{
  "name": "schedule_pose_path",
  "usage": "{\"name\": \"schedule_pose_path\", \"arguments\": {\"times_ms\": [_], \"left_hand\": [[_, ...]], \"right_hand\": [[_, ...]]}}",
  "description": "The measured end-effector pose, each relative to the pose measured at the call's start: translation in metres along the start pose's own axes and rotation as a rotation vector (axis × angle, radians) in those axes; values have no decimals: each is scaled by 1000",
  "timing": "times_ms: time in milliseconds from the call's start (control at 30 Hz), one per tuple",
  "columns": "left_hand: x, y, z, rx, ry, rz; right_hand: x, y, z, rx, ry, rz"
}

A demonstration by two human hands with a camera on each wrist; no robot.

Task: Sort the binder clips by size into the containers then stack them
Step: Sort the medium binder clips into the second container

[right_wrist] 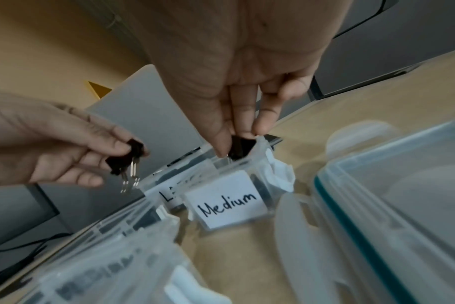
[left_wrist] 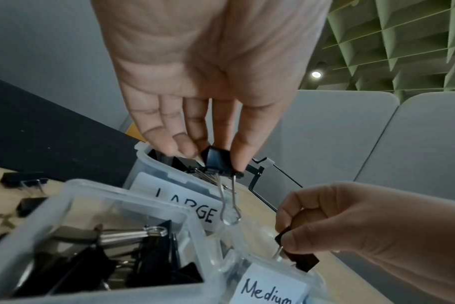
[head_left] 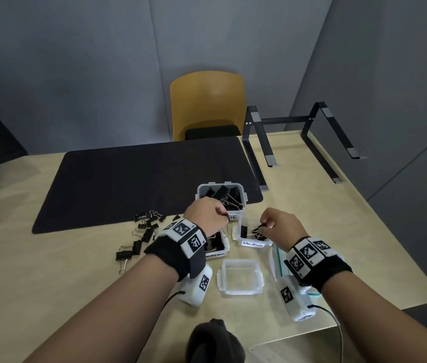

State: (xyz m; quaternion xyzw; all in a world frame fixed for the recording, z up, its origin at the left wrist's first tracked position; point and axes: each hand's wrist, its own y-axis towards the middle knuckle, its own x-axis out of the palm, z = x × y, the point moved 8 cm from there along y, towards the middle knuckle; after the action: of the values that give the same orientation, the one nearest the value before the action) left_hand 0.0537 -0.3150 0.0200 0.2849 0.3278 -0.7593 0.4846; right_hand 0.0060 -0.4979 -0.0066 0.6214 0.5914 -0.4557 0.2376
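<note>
My left hand (head_left: 208, 213) pinches a black binder clip (left_wrist: 218, 161) by its body, its wire handles hanging down, in front of the tall container labelled LARGE (head_left: 221, 199) and above a clear container of clips (head_left: 213, 246). My right hand (head_left: 276, 222) pinches another black binder clip (right_wrist: 240, 147) just over the rim of the container labelled Medium (head_left: 251, 238). A pile of several loose black clips (head_left: 143, 234) lies on the table to the left.
An empty clear container (head_left: 240, 277) sits near the front centre. A lid with a teal seal (right_wrist: 377, 216) lies at the right. A black mat (head_left: 141, 176), a black laptop stand (head_left: 299, 137) and a yellow chair (head_left: 207, 106) stand further back.
</note>
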Motion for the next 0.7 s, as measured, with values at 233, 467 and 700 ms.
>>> {"name": "schedule_pose_path", "arguments": {"times_ms": [233, 467, 700], "left_hand": [[7, 7, 11, -13, 10, 57], [12, 11, 19, 10, 7, 79], [17, 16, 22, -10, 17, 76]], "right_hand": [[3, 0, -3, -84, -49, 8], [7, 2, 0, -151, -75, -27], [8, 5, 1, -194, -88, -63]]}}
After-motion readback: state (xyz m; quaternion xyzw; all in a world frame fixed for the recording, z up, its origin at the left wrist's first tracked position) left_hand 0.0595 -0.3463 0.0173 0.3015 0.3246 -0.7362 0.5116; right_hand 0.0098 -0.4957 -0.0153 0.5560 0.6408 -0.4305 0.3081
